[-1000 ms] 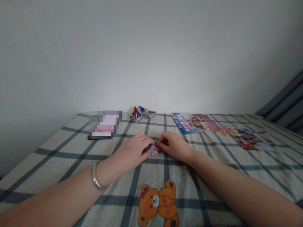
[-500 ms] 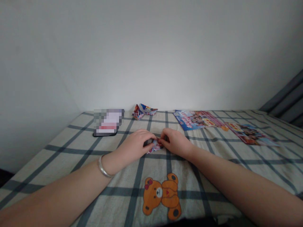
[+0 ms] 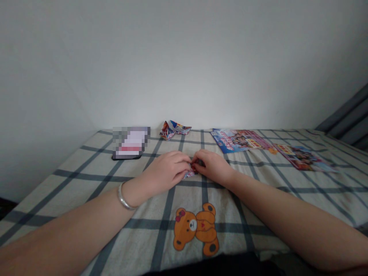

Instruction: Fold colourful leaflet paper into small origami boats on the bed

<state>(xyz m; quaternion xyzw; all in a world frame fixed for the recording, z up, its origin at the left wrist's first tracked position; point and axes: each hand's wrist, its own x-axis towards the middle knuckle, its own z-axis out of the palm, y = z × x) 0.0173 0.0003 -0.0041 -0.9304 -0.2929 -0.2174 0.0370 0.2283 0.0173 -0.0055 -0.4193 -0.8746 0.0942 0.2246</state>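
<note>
Between my two hands, low on the checked cloth, is a small piece of folded printed paper (image 3: 189, 174), red, white and blue. My left hand (image 3: 170, 170), below a silver bangle (image 3: 124, 197), has its fingers closed on the paper's left side. From the other side, my right hand (image 3: 211, 166) pinches the paper with thumb and forefinger. Most of the paper is hidden by the fingers, so its full shape does not show. Beyond the hands stands a folded paper figure (image 3: 175, 129) with pointed ends, made of similar printed paper.
A phone (image 3: 132, 142) with a blurred screen lies at the back left. Printed flyers (image 3: 238, 140) lie at the back right, with another flyer (image 3: 304, 156) nearer the right side. The checked cloth (image 3: 94, 180) bears a printed bear (image 3: 196, 229). A pale wall (image 3: 184, 61) rises behind.
The left fingers have drawn closer together over the paper and nearer the right hand, so less of it shows. The whole view has shifted slightly, with things sitting higher.
</note>
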